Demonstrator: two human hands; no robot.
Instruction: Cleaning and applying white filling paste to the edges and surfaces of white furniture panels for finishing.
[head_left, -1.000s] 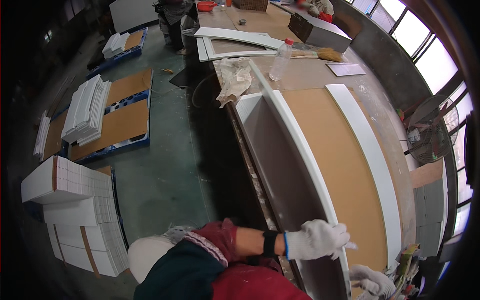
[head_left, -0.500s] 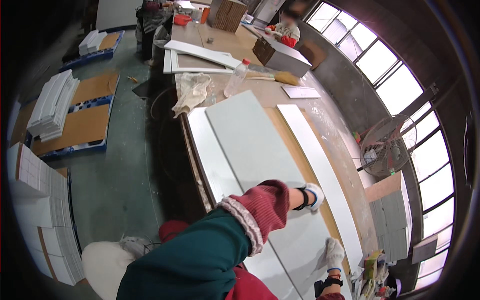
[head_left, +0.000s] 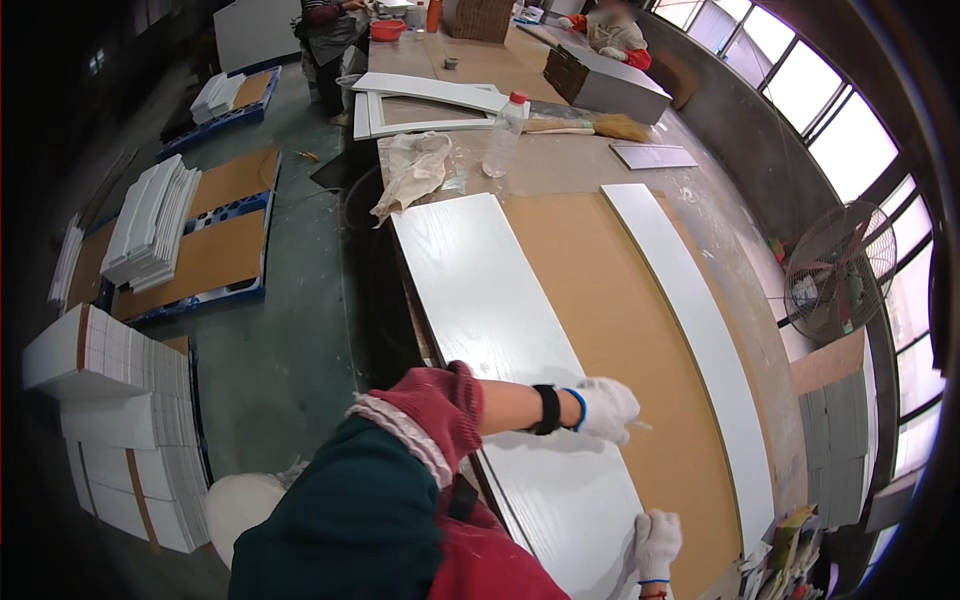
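A long white panel with a wood-grain surface lies flat along the table's left edge. My left hand, in a white knitted glove with a blue cuff, reaches across the panel's right edge. Its fingers point right over brown cardboard, loosely apart with nothing seen in them. Closer to me, my right hand, gloved too, is closed at the panel's right edge; its thumb side touches that edge. A narrow white board lies lengthwise on the cardboard's right side.
Past the panel are a cloth, a clear bottle, a brush and white frame pieces. Stacked boards stand on the left floor, a fan at right. A co-worker sits at the far side.
The smooth pale panel from the middle is no longer seen face up; a wood-grain panel now lies at left, with more cardboard uncovered. My view has shifted, and my left hand has turned rightward.
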